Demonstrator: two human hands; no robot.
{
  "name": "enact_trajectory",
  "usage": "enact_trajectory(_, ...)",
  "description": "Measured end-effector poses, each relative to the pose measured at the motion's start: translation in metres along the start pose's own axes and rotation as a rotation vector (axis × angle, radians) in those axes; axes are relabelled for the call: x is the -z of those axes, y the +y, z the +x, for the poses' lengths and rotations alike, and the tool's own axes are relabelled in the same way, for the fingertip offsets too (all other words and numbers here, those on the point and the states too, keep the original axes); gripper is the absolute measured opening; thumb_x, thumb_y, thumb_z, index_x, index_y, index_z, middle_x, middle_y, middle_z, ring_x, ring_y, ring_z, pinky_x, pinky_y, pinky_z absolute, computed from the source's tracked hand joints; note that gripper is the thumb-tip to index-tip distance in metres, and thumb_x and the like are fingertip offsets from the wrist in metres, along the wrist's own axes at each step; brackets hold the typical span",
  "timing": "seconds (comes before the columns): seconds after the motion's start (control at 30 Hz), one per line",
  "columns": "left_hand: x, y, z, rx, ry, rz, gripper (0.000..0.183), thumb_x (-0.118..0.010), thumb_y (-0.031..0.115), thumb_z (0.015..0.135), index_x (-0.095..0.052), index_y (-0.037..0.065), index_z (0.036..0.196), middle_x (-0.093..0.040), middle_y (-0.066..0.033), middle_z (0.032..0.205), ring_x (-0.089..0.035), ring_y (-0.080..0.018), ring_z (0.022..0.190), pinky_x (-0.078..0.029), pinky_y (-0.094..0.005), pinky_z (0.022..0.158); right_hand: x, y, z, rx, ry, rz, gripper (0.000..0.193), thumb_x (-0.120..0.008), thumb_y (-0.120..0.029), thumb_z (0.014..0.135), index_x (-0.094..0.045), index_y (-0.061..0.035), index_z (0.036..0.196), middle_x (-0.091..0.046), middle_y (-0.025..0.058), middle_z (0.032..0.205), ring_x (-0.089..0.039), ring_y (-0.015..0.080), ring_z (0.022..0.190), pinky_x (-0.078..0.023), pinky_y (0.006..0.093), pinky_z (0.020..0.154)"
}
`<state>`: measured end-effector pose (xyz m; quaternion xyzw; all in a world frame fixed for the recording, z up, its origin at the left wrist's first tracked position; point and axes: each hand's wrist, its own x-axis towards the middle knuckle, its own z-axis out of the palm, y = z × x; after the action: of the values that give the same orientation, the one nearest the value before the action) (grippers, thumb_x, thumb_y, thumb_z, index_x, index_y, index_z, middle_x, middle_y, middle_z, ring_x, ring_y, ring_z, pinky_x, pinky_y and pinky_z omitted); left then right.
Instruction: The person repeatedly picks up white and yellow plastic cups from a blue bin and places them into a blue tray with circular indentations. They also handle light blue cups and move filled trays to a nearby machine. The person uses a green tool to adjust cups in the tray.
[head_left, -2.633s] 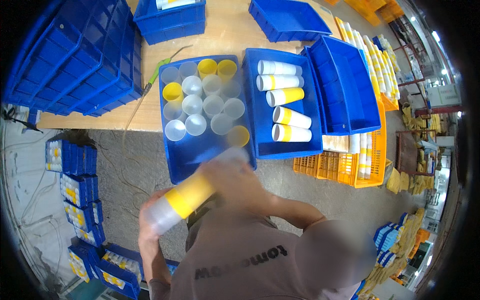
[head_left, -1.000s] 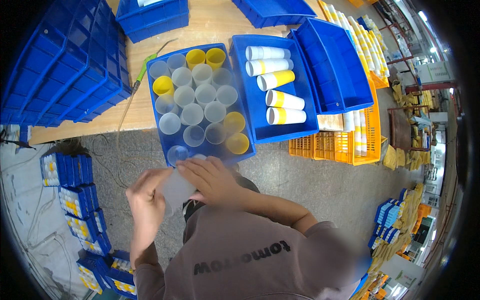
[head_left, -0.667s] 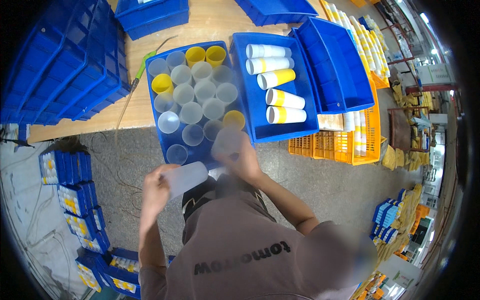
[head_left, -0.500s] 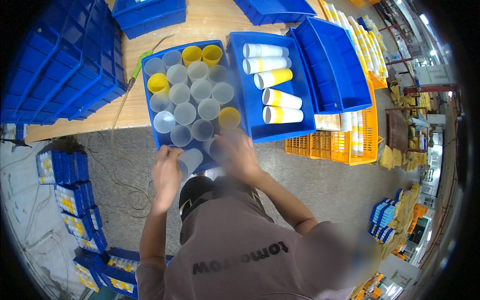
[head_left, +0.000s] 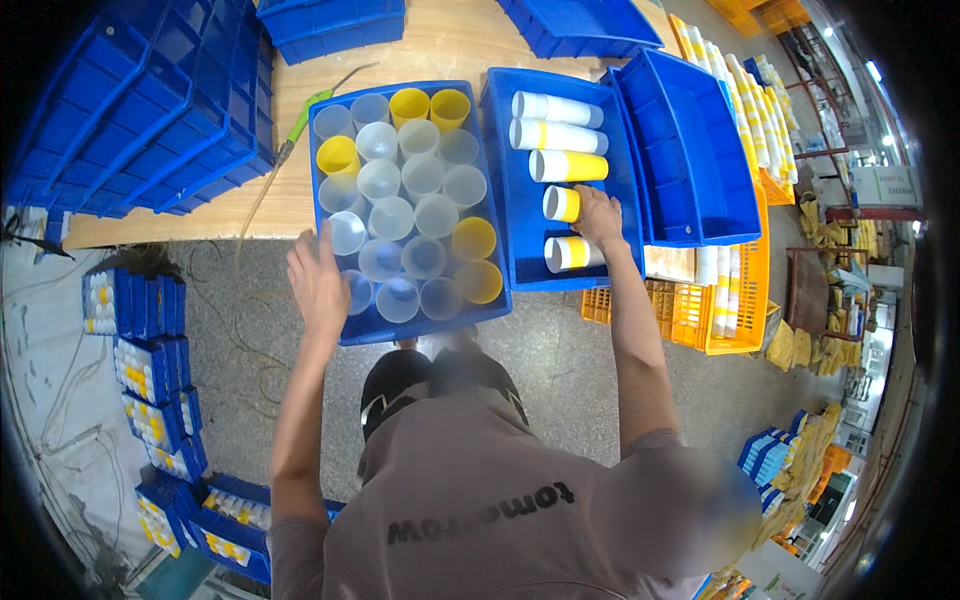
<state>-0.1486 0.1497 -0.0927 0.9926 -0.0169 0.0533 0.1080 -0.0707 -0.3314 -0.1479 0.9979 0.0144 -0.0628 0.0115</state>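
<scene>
Since the last frame, the right hand (head_left: 600, 217) has moved from the left blue crate (head_left: 420, 328) to the right blue bin (head_left: 523, 235), and the left hand (head_left: 318, 278) now sits at the crate's left rim, fingers loosely extended, holding no cup. In the bin, a yellow-banded white cup (head_left: 566, 205), fourth from the far end, lies left to right, mouth leftward. The nearer right hand curls over its right part, leaving the mouth left of the grip; I cannot tell how tightly it closes.
</scene>
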Motion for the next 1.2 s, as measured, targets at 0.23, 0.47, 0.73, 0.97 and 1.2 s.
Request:
enact_trajectory(0.23, 0.052, 0.015, 0.032, -0.052, -0.031, -0.133, 0.073, -0.076, 0.003, 0.077, -0.047, 0.003, 0.144, -0.045, -0.0207, 0.144, -0.045, -0.0407, 0.131, -0.038, -0.0487, 0.110, 0.112, -0.096, -0.057, 0.247, 0.436, 0.336, 0.067, -0.087, -0.008, 0.068, -0.059, -0.0052, 0.129, -0.066, 0.0161, 0.123, -0.061, 0.0358, 0.115, -0.045, 0.0465, 0.098)
enact_trajectory(0.47, 0.125, 0.026, -0.019, 0.004, -0.286, -0.990, 0.028, -0.072, 0.000, 0.078, -0.073, 0.002, 0.106, -0.070, -0.0066, 0.094, -0.069, -0.0201, 0.087, -0.053, -0.0309, 0.075, 0.172, -0.260, -0.134, 0.645, 0.361, 0.460, 0.069, -0.081, -0.014, 0.066, -0.059, -0.0073, 0.131, -0.062, 0.0112, 0.128, -0.061, 0.0271, 0.119, -0.047, 0.0448, 0.092)
enact_trajectory(0.73, 0.165, -0.101, -0.080, 0.260, 0.305, -1.072, 0.028, -0.077, -0.005, 0.077, -0.072, 0.003, 0.104, -0.074, -0.0064, 0.096, -0.070, -0.0125, 0.085, -0.055, -0.0276, 0.078, 0.139, -0.281, -0.114, 0.098, 0.123, 1.028, 0.078, -0.086, -0.021, 0.076, -0.047, -0.0015, 0.141, -0.059, 0.0187, 0.132, -0.058, 0.0347, 0.123, -0.046, 0.0438, 0.102)
enact_trajectory(0.97, 0.135, -0.123, -0.113, 0.555, 0.332, -1.121, 0.020, -0.073, -0.006, 0.082, -0.072, 0.001, 0.100, -0.072, -0.0034, 0.090, -0.067, -0.0096, 0.080, -0.054, -0.0263, 0.075, 0.101, -0.344, -0.123, 0.636, 0.060, 0.668, 0.086, -0.085, -0.022, 0.073, -0.044, -0.0073, 0.147, -0.044, 0.0138, 0.152, -0.044, 0.0338, 0.139, -0.039, 0.0469, 0.111)
enact_trajectory(1.2, 0.105, -0.015, -0.089, 0.332, 0.084, -1.154, 0.023, -0.072, -0.007, 0.080, -0.076, 0.000, 0.101, -0.077, -0.0099, 0.095, -0.071, -0.0147, 0.087, -0.057, -0.0328, 0.082, 0.141, -0.296, -0.133, 0.889, 0.258, 0.214, 0.058, -0.064, -0.020, 0.090, -0.048, -0.0087, 0.144, -0.055, 0.0078, 0.143, -0.053, 0.0213, 0.132, -0.041, 0.0452, 0.103)
